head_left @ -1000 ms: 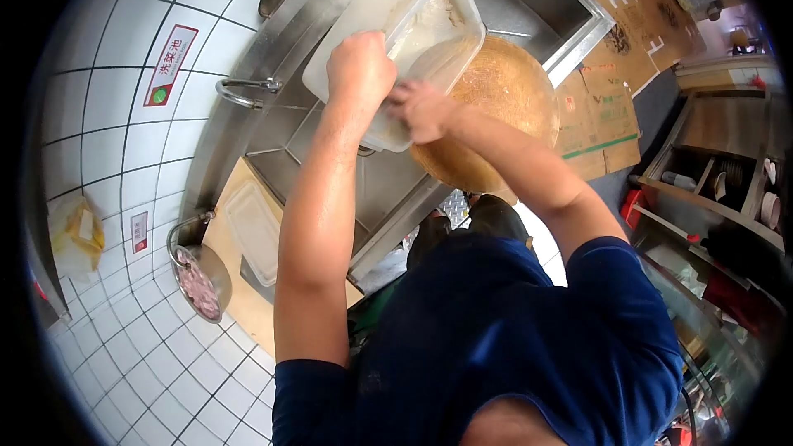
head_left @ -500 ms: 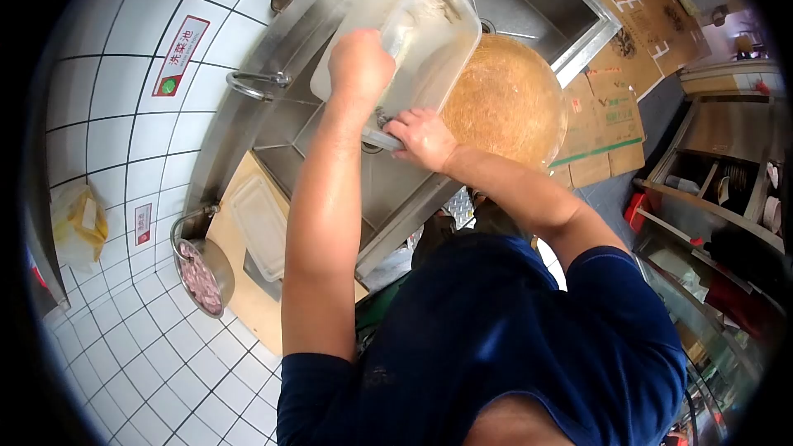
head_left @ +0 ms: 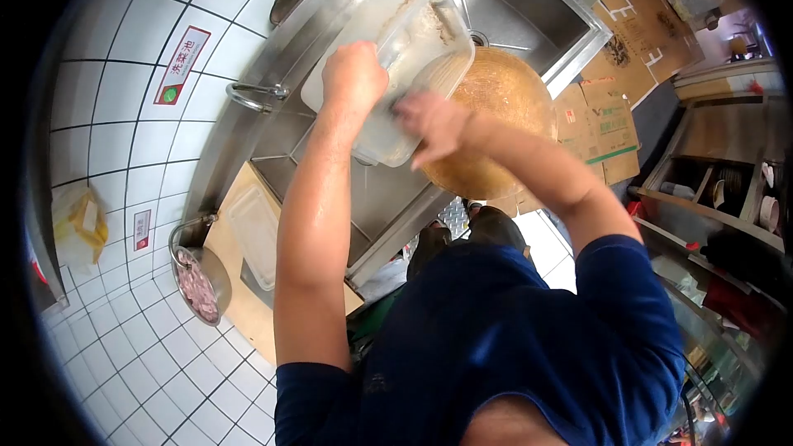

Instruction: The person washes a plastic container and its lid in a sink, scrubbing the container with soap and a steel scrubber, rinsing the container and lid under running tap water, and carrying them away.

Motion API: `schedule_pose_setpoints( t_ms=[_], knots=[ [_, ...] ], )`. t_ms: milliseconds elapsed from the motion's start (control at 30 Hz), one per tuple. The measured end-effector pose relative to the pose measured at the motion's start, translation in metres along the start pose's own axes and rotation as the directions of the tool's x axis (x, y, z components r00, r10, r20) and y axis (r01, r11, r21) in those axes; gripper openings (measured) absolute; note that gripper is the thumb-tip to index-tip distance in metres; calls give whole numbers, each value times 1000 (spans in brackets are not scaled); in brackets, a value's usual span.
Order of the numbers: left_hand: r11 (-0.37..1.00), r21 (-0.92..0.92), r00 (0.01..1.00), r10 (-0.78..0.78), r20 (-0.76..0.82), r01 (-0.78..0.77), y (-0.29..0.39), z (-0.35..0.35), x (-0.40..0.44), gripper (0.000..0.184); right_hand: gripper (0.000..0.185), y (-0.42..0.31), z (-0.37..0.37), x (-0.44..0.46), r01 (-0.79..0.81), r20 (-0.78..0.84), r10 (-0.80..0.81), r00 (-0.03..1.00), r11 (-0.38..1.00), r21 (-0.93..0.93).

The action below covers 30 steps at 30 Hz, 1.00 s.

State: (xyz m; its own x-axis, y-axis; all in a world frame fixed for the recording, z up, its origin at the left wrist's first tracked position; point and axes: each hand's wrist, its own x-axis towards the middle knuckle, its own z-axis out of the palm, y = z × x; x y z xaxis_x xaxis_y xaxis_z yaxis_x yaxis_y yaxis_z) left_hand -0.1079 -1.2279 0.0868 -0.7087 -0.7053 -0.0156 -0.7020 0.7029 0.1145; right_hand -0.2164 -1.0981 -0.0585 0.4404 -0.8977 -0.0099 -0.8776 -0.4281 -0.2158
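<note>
Translucent plastic tub (head_left: 417,54) is held at upper centre of frame, over the double-bowl stainless sink (head_left: 516,4). Tub is tilted, open side turned toward frame right; whether any weight is carried by the sink can't be told. Brownish residue is seen along the inside, near the upper end.

Left hand (head_left: 355,78): clenched on the tub's left edge, back of hand up, fingers hidden. Right hand (head_left: 434,122): placed at the tub's lower right edge, fingers pointed into the opening, smeared by blur. Small dark item (head_left: 396,106) is seen at its fingertips; whether it is gripped can't be told.

Round golden-brown board or basin (head_left: 504,128) is located just right of the tub, partly covered by the right forearm; exact type not readable. Cardboard (head_left: 603,128) is laid out beyond it, upper right.

Left side: curved metal tap (head_left: 256,97) is mounted by the sink's back edge; red-and-white sign (head_left: 182,66) is fixed to the tiled wall. Lower left: metal bowl (head_left: 221,281) is filled with pink meat pieces (head_left: 196,285), next to a pale wooden board (head_left: 248,314) with a plastic lid (head_left: 254,231) laid on it.
</note>
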Motion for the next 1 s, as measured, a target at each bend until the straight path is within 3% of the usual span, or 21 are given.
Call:
schedule_pose_setpoints(
  t_ms=[67,167,233,300,400,467,533,633,667,700,733,800,867,900,933,1000],
  knots=[
    [1000,10,1000,16,12,-16,-2,-3,3,17,91,-62,14,11,18,-53,-13,998,995,95],
    [1000,10,999,21,48,-22,-13,-12,1,16,83,-37,21,4,41,-104,-31,994,995,92],
    [1000,-7,999,30,30,-30,-19,-13,0,14,72,-6,2,-13,-103,-109,103,989,995,4],
    [995,48,992,85,98,-90,-9,-30,1,17,55,30,-1,-20,-286,-148,260,954,937,-199],
    [975,129,977,166,133,-183,-5,-46,11,16,41,51,2,-23,-289,-137,261,956,921,-260],
    [957,171,970,220,103,-235,-4,-55,20,16,41,31,11,-24,-254,-251,174,952,907,-336],
    [942,201,963,264,48,-268,4,-68,21,18,43,10,18,-19,-295,-318,218,923,930,-219],
    [911,281,925,351,-146,-302,20,-93,9,30,47,-19,21,-13,-321,-427,271,863,946,-49],
    [925,246,842,369,-394,-290,17,-93,1,38,48,-29,20,-11,-330,-450,298,842,944,7],
    [932,207,704,360,-612,-297,10,-88,-11,47,50,-39,26,-8,-368,-474,335,815,930,24],
    [934,164,524,318,-790,-318,6,-81,-25,55,51,-50,26,-6,-387,-450,419,789,907,166],
    [997,68,385,74,-920,-29,2,-60,-76,78,54,-58,41,0,-410,-504,470,724,882,234],
    [942,-328,635,-297,-713,72,-13,-5,-104,84,55,-66,43,9,-400,-585,535,609,844,356],
    [766,-643,702,-459,-544,2,-16,27,-104,80,55,-74,45,10,-383,-608,562,561,827,411],
    [479,-877,765,-554,-329,-30,-13,48,-102,76,56,-79,42,11,-411,-556,612,562,790,455],
    [421,-880,810,-423,-406,-221,1,56,-103,65,57,-84,30,16,-465,-457,696,554,714,524]
  ],
)
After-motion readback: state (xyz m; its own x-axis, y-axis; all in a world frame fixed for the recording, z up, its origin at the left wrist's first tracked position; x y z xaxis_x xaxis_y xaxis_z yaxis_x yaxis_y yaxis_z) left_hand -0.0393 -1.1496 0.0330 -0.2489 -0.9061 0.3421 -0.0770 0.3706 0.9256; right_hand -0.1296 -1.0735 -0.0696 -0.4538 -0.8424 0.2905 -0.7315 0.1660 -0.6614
